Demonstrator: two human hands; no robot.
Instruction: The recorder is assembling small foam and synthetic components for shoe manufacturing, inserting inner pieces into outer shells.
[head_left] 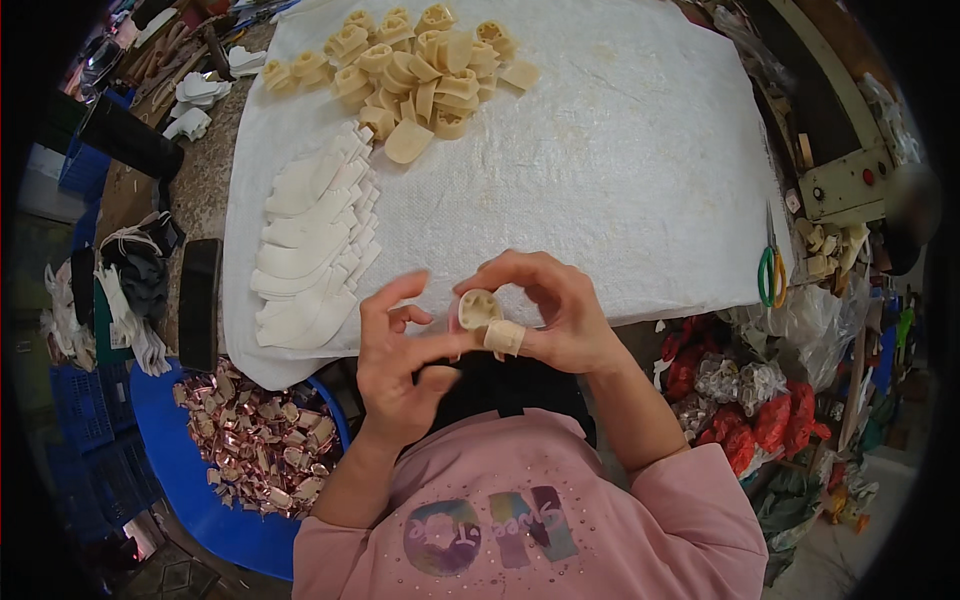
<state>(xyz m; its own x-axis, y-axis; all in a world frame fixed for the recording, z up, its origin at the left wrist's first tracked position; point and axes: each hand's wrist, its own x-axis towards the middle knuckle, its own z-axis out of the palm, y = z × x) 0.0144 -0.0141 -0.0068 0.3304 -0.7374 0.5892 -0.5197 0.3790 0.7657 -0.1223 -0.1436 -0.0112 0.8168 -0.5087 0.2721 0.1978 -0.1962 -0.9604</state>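
In front of my body, my right hand point(560, 315) grips a small cream shoe heel point(480, 308) between curled fingers and thumb. Its hollow, ribbed end faces up. A beige band point(503, 338), like tape, sits at the thumb beside it. My left hand point(400, 355) has its fingers apart, one stretched to the heel's lower side; slight blur hides whether it touches. Just beyond, overlapping curved white cover pieces point(305, 250) lie in a fanned row on the white woven sheet point(600, 180). Farther off is a heap of cream heels point(430, 75).
A blue tub point(165, 450) of shiny pink pieces point(265, 440) stands at lower left. A black phone point(200, 305) lies by the sheet's left edge. Scissors point(771, 272) with green and orange handles rest at the right edge. Plastic bags point(770, 420) crowd the lower right.
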